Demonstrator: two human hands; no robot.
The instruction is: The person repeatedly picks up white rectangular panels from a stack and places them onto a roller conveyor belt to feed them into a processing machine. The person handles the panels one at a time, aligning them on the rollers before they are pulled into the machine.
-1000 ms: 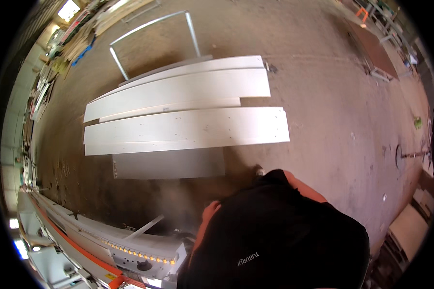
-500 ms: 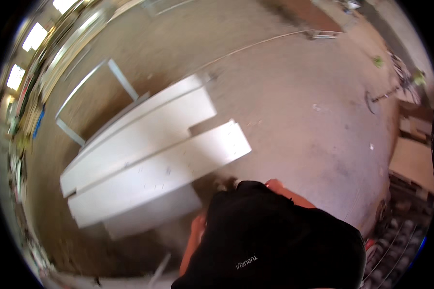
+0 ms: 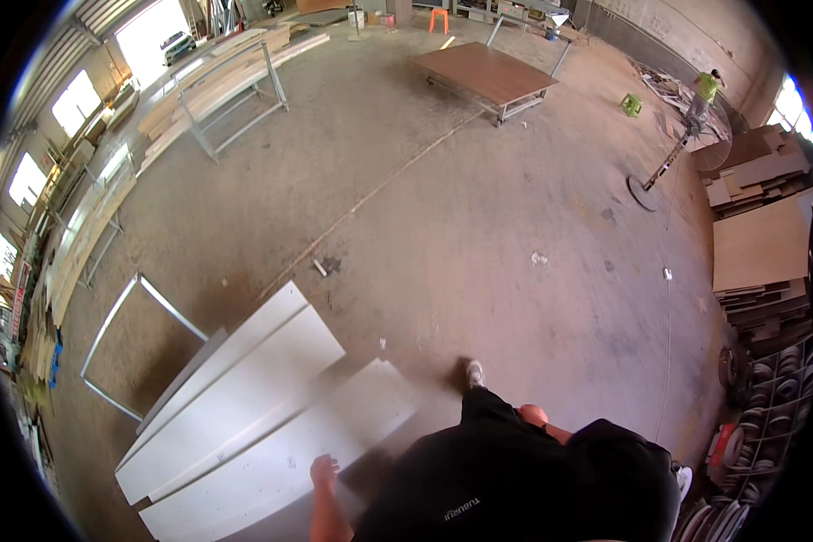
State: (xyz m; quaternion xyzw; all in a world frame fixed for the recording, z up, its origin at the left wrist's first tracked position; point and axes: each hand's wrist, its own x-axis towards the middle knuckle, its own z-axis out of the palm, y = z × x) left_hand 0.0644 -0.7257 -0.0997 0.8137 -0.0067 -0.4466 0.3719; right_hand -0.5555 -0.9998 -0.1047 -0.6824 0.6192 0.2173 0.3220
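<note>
My left hand [image 3: 324,470] hangs at the left of my body, its fingers loosely bent and slightly apart, and nothing shows in it. In the picture it overlaps the nearest of several long white panels [image 3: 244,488]; whether it touches the panel I cannot tell. The panels lie overlapped in a stack beside a grey metal frame [image 3: 173,309]. In front of my black shirt, my right hand [image 3: 533,415] looks rounded, with its fingers hidden from view. No object shows at it. One shoe [image 3: 475,373] is forward on the concrete floor.
A low trolley [image 3: 488,72] with a brown board top stands far ahead. To the right are a standing fan [image 3: 664,172], a green stool [image 3: 631,106], stacked boards [image 3: 761,246] and a rack of rolls [image 3: 768,397]. A person [image 3: 706,88] is beyond the fan.
My view has lifted and now takes in more of the hall; the panels sit lower in the picture. My left hand has swung forward beside them, and my right hand stays near my front.
</note>
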